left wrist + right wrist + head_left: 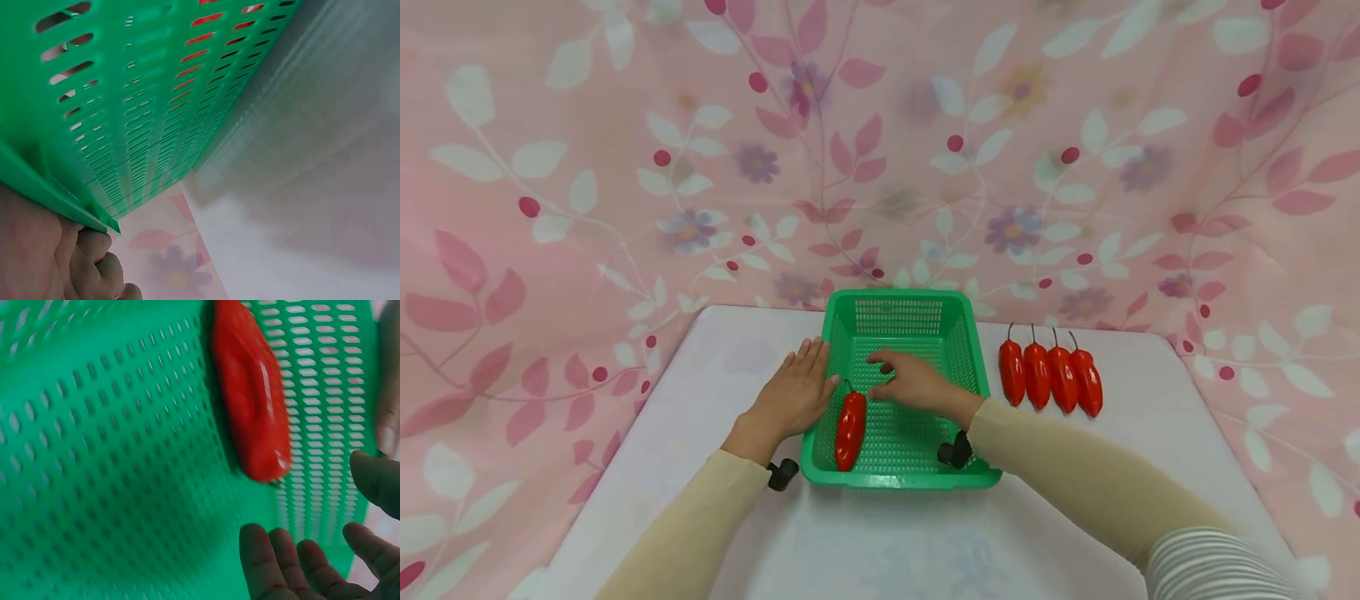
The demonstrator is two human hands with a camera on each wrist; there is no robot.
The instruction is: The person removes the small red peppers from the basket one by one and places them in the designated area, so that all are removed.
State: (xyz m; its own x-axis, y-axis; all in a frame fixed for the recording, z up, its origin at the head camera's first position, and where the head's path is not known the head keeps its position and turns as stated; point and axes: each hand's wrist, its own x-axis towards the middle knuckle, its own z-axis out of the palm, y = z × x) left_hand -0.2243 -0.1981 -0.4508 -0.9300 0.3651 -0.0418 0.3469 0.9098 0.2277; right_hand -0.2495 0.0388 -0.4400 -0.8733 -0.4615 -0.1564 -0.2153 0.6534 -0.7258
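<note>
A green plastic basket (895, 481) with slotted walls stands on the white table. Inside it, along the left wall, lies one red pepper (851, 432) with its stem toward the back. My left hand (796, 392) rests on the basket's left rim with straight fingers; the left wrist view shows its fingers (97, 265) beside the rim from outside. Over the inside of the basket is my right hand (917, 383), fingers apart and a gap between thumb and fingertips. In the right wrist view that hand's fingers (257, 553) hold nothing, and the pepper (253, 394) lies just beyond them.
To the right of the basket, several red peppers (1051, 371) lie side by side on the white table (1150, 467), stems toward the back. A pink floral cloth (880, 150) hangs behind and at both sides of the table.
</note>
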